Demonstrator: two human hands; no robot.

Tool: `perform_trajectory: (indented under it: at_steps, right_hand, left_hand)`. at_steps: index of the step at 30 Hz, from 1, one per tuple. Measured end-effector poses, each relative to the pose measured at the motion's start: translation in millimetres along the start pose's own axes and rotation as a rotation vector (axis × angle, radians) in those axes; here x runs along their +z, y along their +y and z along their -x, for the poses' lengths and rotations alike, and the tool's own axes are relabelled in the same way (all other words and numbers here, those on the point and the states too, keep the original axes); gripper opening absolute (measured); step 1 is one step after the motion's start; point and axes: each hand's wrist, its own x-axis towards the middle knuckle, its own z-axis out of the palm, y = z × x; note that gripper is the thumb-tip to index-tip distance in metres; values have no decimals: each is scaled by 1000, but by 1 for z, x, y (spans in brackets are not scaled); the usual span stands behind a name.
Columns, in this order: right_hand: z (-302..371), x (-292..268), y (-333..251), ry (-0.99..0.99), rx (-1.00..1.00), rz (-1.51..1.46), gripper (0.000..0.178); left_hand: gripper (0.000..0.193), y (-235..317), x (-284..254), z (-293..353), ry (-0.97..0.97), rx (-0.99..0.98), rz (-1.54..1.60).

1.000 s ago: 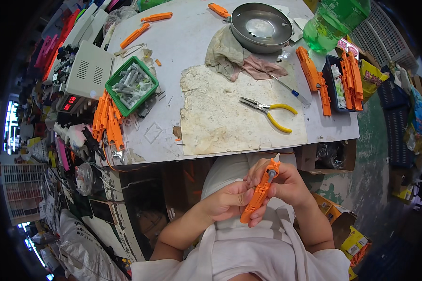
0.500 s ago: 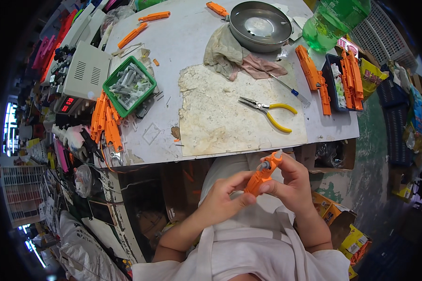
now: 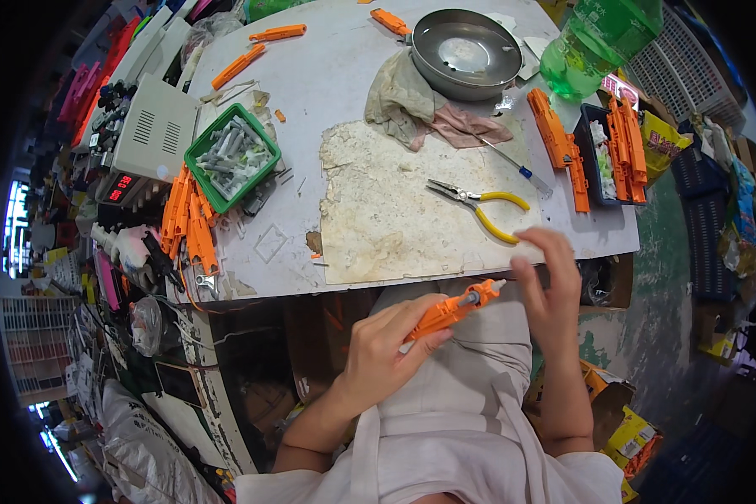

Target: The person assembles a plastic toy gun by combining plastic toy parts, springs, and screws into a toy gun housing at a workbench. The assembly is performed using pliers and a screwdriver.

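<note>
My left hand [image 3: 384, 349] grips an orange plastic part [image 3: 454, 312] above my lap, its narrow end pointing up and right. Grey pieces sit inside that part, and a pale tip sticks out of its end. My right hand [image 3: 554, 281] is raised off the part near the table's front edge, thumb and fingers apart, with nothing in it. Just beyond its fingertips lie yellow-handled pliers [image 3: 487, 206] on a worn pale board [image 3: 378, 227]. A screwdriver [image 3: 517, 164] with a clear and blue handle rests at the board's right.
A green basket [image 3: 195, 160] of grey pieces stands left, beside stacked orange parts [image 3: 195, 223] and a beige power unit [image 3: 147, 126]. Behind the board are a rag [image 3: 399, 97] and a metal bowl [image 3: 420, 59]. Rightward are a dark bin [image 3: 590, 168], more orange parts [image 3: 554, 134] and a green bottle [image 3: 601, 46].
My right hand has let go of the orange part and moved up and right toward the pliers. The part, still in my left hand, has tipped lower and swung rightward.
</note>
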Motion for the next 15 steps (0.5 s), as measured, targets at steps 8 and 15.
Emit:
perform_trajectory:
  at_steps: [8, 15]
  right_hand:
    - [-53, 2, 23, -275, -150, 617, 30]
    - [-73, 8, 36, -413, -406, 768, 22]
  left_hand:
    - [36, -6, -10, 0, 65, 129, -483]
    - [38, 1, -19, -5, 20, 203, -536]
